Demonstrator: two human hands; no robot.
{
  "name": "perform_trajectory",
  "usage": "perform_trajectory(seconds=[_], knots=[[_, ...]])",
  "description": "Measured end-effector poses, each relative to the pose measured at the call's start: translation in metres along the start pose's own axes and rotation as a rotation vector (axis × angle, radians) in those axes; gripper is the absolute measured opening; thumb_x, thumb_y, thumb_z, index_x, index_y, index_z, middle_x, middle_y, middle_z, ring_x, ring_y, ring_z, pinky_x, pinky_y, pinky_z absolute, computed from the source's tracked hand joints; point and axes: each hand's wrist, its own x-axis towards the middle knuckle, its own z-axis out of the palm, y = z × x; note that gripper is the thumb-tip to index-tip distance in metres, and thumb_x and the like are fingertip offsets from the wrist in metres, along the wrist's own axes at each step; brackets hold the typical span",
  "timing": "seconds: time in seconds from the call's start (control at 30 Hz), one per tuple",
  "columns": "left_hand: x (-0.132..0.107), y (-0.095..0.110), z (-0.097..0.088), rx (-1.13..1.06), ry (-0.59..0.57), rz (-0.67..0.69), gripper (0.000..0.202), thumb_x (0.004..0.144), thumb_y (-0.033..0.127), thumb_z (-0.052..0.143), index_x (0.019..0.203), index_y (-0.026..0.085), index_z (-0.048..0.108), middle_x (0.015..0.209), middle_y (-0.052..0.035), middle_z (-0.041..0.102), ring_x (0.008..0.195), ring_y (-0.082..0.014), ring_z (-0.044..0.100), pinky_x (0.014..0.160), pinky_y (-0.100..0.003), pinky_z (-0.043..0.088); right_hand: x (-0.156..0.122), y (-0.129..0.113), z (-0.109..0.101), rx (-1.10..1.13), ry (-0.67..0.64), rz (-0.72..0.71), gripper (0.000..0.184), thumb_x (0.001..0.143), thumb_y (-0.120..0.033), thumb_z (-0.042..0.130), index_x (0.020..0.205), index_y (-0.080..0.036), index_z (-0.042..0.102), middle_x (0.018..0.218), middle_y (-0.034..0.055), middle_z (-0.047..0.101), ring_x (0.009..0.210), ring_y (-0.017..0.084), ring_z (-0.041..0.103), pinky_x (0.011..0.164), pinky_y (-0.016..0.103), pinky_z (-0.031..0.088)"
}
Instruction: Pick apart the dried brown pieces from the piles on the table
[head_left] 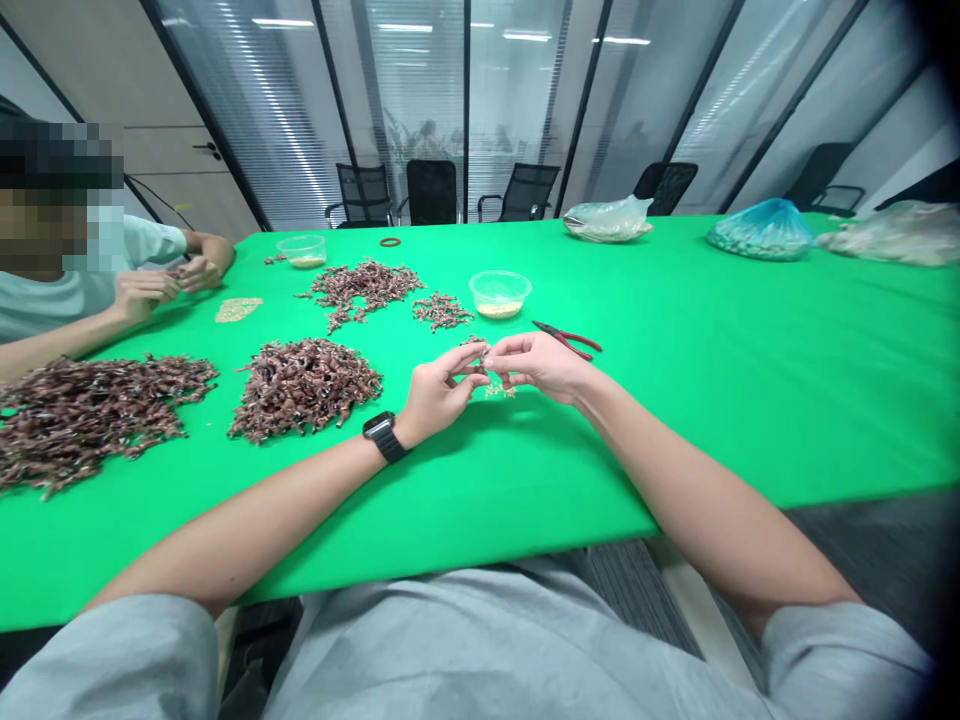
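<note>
My left hand (pixel 441 392), with a dark watch on its wrist, meets my right hand (pixel 546 366) fingertip to fingertip above the table. Both pinch at a small brown piece (pixel 482 362), mostly hidden by the fingers. Tiny pale bits (pixel 500 391) lie scattered just below the fingertips. Behind my hands stands a clear plastic bowl (pixel 500 284) with pale bits at its bottom. Pliers with red handles (pixel 577 345) lie beyond my right hand. To the left of the bowl is a small heap of brown knobbly pieces (pixel 442 311).
Larger heaps of brown pieces (pixel 307 390) cover the green table's (pixel 750 400) left side. At far left, a co-worker's hands (pixel 169 283) are near a pale pile (pixel 239 309) and another bowl (pixel 302 246). Plastic bags (pixel 761 232) sit along the far right edge.
</note>
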Motion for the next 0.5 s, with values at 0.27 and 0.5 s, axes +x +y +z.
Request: perform_trajectory(seconds=[0.27,0.5], knots=[[0.0012,-0.0002,0.0000,-0.024,0.020,-0.031,0.043,0.089,0.032,0.070,0.129,0.017,0.064,0.129,-0.0125,0.069,0.096,-0.0246,0.076,0.054,-0.022,0.062,-0.0011,-0.0026,0.0065,-0.072,0.063,-0.069,0.030,0.067,-0.040,0.084,0.080,-0.014,0.075,0.069,0.0029,0.067,0.059,0.011,0.057,0.058,0.026,0.047],[0.0015,0.0003,0.0000,-0.032,0.037,-0.037,0.043,0.088,0.031,0.071,0.128,0.016,0.064,0.127,-0.0128,0.070,0.094,-0.0241,0.076,0.054,-0.022,0.062,-0.0036,-0.0059,0.0097,-0.176,0.103,-0.177,0.027,0.069,-0.038,0.080,0.079,-0.014,0.075,0.072,0.0042,0.070,0.060,0.012,0.059,0.059,0.027,0.049]])
